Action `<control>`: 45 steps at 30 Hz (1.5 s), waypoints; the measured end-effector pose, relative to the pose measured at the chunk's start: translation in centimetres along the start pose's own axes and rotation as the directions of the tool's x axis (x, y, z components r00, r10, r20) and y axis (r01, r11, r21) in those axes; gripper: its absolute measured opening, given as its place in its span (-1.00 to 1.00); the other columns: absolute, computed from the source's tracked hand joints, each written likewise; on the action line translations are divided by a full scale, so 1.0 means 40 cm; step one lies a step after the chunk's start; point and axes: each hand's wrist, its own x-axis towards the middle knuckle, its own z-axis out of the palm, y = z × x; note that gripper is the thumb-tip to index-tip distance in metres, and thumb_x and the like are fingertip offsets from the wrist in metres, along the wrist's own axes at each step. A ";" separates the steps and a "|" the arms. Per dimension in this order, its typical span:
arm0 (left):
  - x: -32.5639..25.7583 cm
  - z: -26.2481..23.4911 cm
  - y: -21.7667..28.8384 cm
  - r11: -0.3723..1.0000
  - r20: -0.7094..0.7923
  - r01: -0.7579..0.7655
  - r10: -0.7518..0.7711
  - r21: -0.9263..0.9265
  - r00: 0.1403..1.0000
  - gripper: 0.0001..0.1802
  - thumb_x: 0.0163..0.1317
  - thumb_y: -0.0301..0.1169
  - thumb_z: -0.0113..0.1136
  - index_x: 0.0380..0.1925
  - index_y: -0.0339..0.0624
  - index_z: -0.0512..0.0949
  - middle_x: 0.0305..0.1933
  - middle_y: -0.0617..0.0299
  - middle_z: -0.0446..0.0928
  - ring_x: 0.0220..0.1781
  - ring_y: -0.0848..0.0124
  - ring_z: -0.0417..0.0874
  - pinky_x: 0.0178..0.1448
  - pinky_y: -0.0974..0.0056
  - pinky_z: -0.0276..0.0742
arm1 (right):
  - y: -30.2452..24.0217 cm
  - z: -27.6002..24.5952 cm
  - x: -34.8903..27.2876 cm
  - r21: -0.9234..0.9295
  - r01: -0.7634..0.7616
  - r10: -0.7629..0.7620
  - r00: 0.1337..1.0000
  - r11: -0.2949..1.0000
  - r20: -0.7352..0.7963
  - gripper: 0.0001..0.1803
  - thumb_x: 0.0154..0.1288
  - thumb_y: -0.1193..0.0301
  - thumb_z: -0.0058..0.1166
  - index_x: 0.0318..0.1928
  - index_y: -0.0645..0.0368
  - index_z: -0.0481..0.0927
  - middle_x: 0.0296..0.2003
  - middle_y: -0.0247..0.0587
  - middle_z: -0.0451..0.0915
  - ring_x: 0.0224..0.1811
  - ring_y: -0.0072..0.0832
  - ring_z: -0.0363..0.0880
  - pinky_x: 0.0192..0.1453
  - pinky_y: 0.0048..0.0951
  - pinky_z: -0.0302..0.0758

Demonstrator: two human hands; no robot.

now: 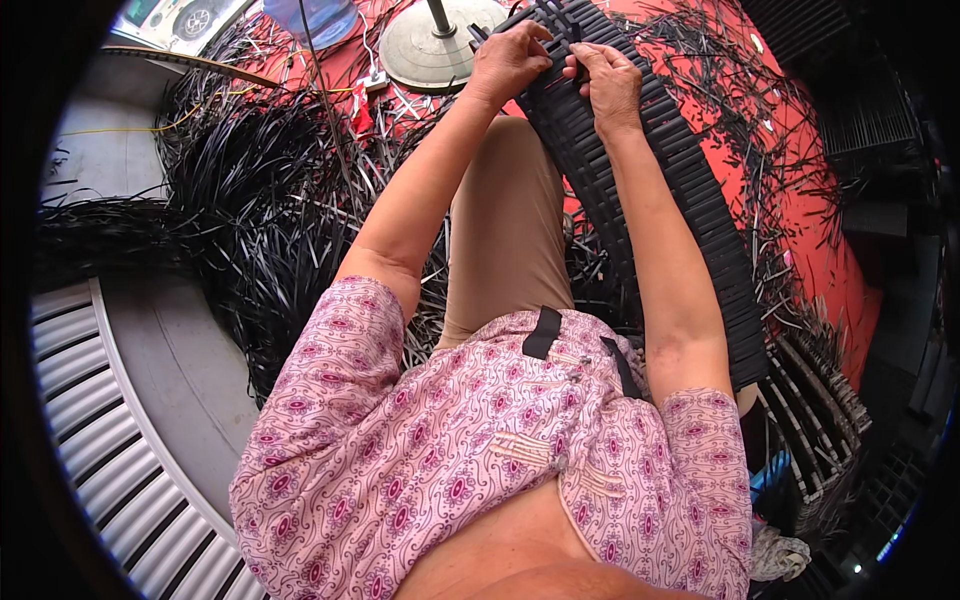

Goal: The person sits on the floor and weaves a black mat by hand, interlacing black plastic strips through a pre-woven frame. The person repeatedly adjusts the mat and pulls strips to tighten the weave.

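Note:
A long black woven panel (690,200) of flat plastic strips lies over my right thigh and runs from the far middle down to the lower right. My left hand (505,60) pinches a black strip at the panel's far end. My right hand (608,82) rests on the panel just beside it, fingers curled on the same weave. Both forearms reach forward above my tan trouser leg (505,230). The fingertips partly hide the strip they grip.
Heaps of loose black strips (260,190) cover the red floor mat (830,250) on the left and far side. A round grey fan base (435,45) stands at the top. A ribbed grey metal sheet (110,440) lies lower left; a woven frame (820,420) sits lower right.

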 end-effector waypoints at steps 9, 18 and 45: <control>0.006 0.007 0.050 0.924 0.036 -0.026 0.014 0.383 0.999 -0.53 0.19 -0.28 0.34 0.15 0.05 0.61 -0.19 0.30 0.81 -0.08 0.21 0.82 0.05 0.08 0.68 | 0.003 0.008 0.001 -0.041 -0.029 0.025 0.996 0.999 -0.080 -0.83 0.42 0.37 0.26 -0.25 0.24 0.72 -0.42 -0.35 0.74 -0.48 -0.65 0.69 -0.49 -0.61 0.52; 0.005 0.005 0.027 0.979 -0.010 -0.077 0.080 0.189 0.997 -0.62 0.21 -0.35 0.22 0.06 0.05 0.68 -0.24 0.09 0.78 -0.09 0.07 0.81 0.05 0.01 0.68 | 0.034 0.005 0.023 -0.275 -0.029 0.000 0.995 0.961 -0.104 -0.76 0.31 0.37 0.22 -0.39 0.32 0.75 -0.47 -0.19 0.76 -0.49 -0.58 0.72 -0.38 -0.48 0.67; 0.043 -0.016 -0.068 0.966 0.174 -0.001 0.048 -0.258 0.984 -0.43 0.27 -0.44 0.36 0.31 -0.27 0.57 -0.06 0.09 0.80 -0.08 0.42 0.78 0.09 0.33 0.68 | -0.008 0.090 0.030 -0.966 0.004 -0.055 0.998 0.257 -0.010 -0.71 0.29 0.27 0.20 -0.13 0.16 0.81 -0.10 0.11 0.78 0.03 0.00 0.79 0.15 -0.08 0.68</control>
